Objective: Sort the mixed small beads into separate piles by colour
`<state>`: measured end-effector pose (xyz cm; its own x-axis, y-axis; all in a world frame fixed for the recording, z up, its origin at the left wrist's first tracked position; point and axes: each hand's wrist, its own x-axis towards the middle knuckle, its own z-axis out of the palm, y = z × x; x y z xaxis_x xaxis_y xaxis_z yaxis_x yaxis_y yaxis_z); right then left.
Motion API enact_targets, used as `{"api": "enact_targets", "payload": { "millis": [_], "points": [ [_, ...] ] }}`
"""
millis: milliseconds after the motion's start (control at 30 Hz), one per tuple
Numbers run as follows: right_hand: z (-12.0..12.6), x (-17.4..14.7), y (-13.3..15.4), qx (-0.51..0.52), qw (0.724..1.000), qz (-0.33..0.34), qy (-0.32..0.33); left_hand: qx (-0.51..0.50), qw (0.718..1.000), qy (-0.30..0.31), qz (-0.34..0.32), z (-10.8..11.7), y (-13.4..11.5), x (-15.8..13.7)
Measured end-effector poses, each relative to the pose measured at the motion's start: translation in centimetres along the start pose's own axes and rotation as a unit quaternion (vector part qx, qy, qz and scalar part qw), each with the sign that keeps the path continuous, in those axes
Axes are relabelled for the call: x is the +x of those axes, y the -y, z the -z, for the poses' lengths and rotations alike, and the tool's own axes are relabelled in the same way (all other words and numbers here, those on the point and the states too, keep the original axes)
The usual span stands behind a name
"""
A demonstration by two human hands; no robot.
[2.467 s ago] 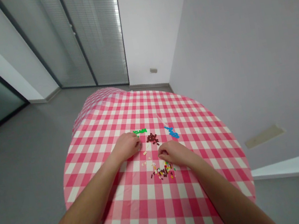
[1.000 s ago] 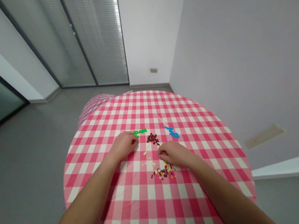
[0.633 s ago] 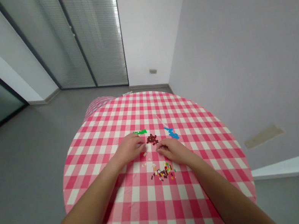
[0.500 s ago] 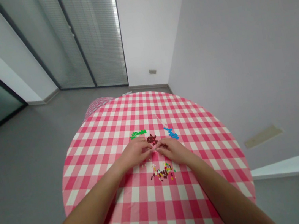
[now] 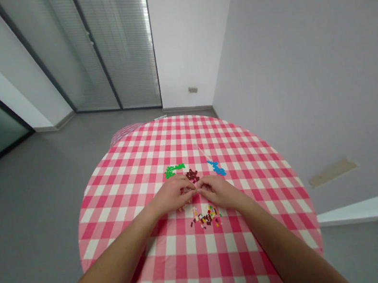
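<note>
a tall plain pale grey wall (image 5: 323, 54) rises along the right, and a rounded surface (image 5: 201, 276) under a pink-and-white checked cloth fills the lower middle of the view. a dark-framed glass partition (image 5: 125, 50) with fine horizontal slats stands beyond its far edge, above a smooth grey floor (image 5: 35, 203). the person's two bare forearms reach in over the cloth from the near side, and their hands come together near its middle, thumbs and forefingers almost meeting. the left hand (image 5: 175, 193) is bent with its fingers curled inward, and the right hand (image 5: 219, 191) is curled towards it; a speck shows where the fingertips meet, too small to make out, so one cannot tell whether either hand grips anything. the small pieces lie about them on the cloth: a mixed scatter of brown, yellow, red and white bits (image 5: 208, 218) on the near side of the hands, a cluster of bright green bits (image 5: 174, 169) just beyond the left hand, a cluster of bright blue bits (image 5: 218, 169) beyond the right hand, and a tighter heap of dark brown bits (image 5: 192, 175) between those two clusters, close to the fingertips. a thin whitish strip (image 5: 203, 151) slants away beyond the blue bits.
</note>
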<state>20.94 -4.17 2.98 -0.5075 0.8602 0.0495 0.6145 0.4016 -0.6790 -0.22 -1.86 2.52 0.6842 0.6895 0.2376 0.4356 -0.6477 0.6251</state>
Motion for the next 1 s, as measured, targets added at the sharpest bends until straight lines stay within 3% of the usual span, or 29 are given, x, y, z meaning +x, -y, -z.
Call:
{"api": "enact_targets", "payload": {
  "millis": [267, 400, 567, 767, 1000],
  "points": [
    [0.7, 0.1, 0.3, -0.012, 1.000, -0.002, -0.011, 0.010, 1.000, -0.005, 0.016, 0.3, -0.3, 0.1],
    [2.6, -0.3, -0.4, -0.040, 0.997, -0.057, -0.029, 0.010, 0.999, -0.002, 0.043, 1.9, 1.4, -0.2],
    [4.1, -1.0, -1.9, -0.059, 0.994, -0.082, 0.029, 0.024, 0.992, 0.000, 0.125, 4.0, 4.1, -1.0],
    [3.6, -1.1, -2.6, -0.077, 0.987, -0.109, 0.093, 0.066, 0.987, -0.007, 0.146, 4.0, 5.2, -1.3],
    [2.9, -1.0, -3.0, -0.084, 0.989, -0.092, 0.081, 0.076, 0.984, -0.007, 0.159, 3.7, 5.4, -1.2]
  ]
}}
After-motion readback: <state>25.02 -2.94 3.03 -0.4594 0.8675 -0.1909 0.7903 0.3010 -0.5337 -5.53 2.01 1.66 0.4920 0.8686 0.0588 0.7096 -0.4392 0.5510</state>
